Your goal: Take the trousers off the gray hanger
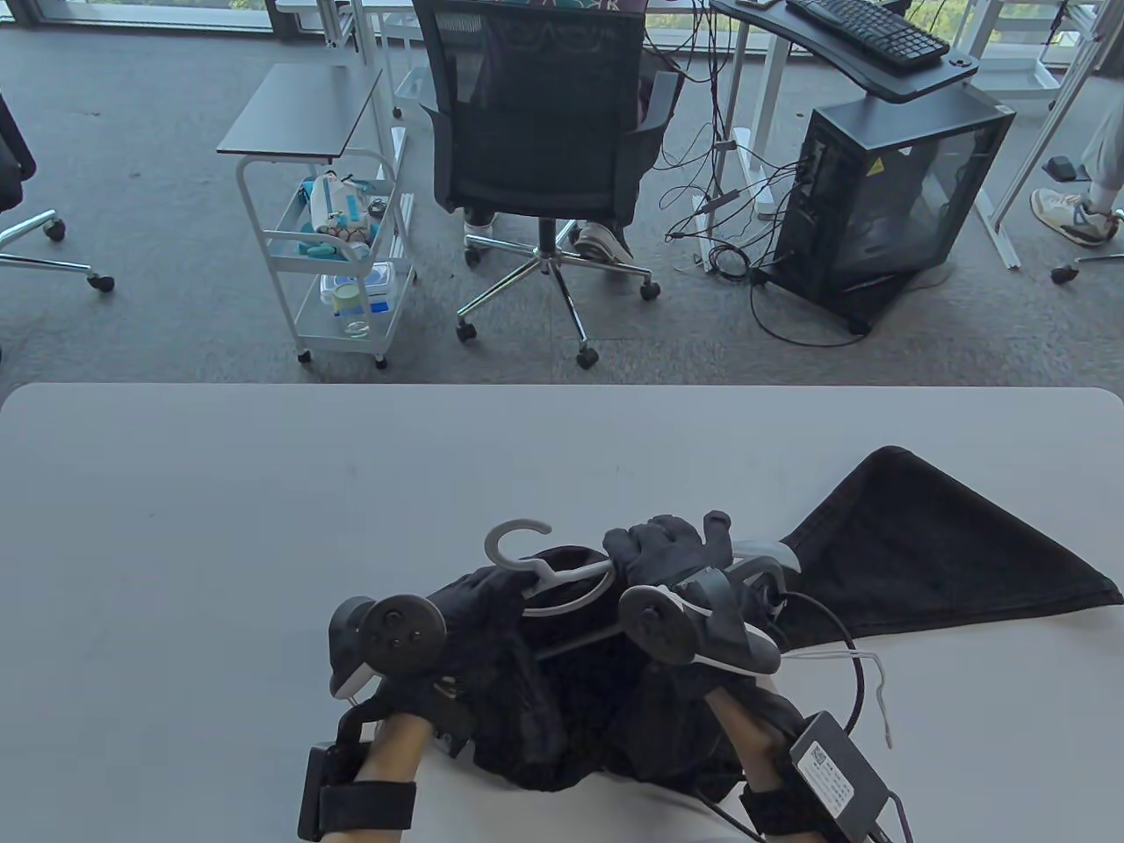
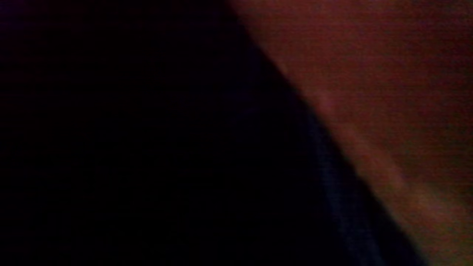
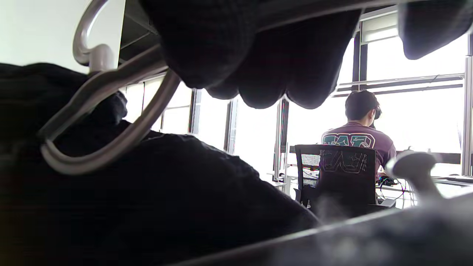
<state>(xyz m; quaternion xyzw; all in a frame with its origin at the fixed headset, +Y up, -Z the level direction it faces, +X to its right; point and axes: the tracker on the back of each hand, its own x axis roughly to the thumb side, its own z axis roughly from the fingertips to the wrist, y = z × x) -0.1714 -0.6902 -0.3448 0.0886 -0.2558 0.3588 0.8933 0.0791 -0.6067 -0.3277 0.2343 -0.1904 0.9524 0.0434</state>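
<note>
Both hands on hanger [image 1: 562, 575], trousers [image 1: 931, 544]

Bare table [image 1: 263, 492] lies left and ahead; trousers [image 1: 922, 544] block the right.

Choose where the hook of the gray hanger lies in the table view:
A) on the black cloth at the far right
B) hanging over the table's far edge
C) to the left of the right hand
C: the gray hanger has its hook left of the right hand.
</note>
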